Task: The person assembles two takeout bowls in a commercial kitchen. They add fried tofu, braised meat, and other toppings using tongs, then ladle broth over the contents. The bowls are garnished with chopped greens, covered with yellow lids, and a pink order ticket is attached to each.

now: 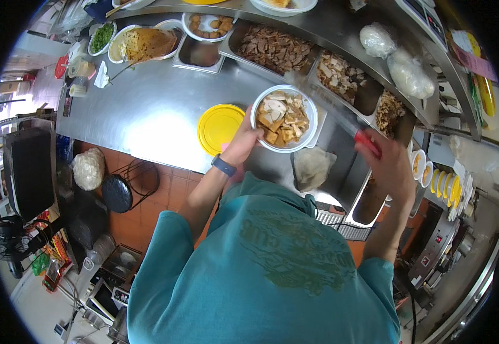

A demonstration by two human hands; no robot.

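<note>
My left hand (242,141) grips the near rim of a white bowl (309,127) filled with sliced meat and fried tofu pieces, held just above the steel counter (146,109). My right hand (388,163) is closed around the red handles of long metal tongs (341,117), blurred by motion, whose tips reach up toward a steel tray of sliced light meat (341,74). A round yellow lid (218,127) lies on the counter just left of the bowl. A dark band sits on my left wrist.
Steel trays of dark sliced meat (272,49), sauce (199,53) and crisp bits (388,112) line the counter's far side. Bowls of greens (101,37), noodles (143,43) and fried balls (209,26) stand at the far left. Plastic bags (410,71) rest on the shelf. A stool (116,194) stands on the tiled floor.
</note>
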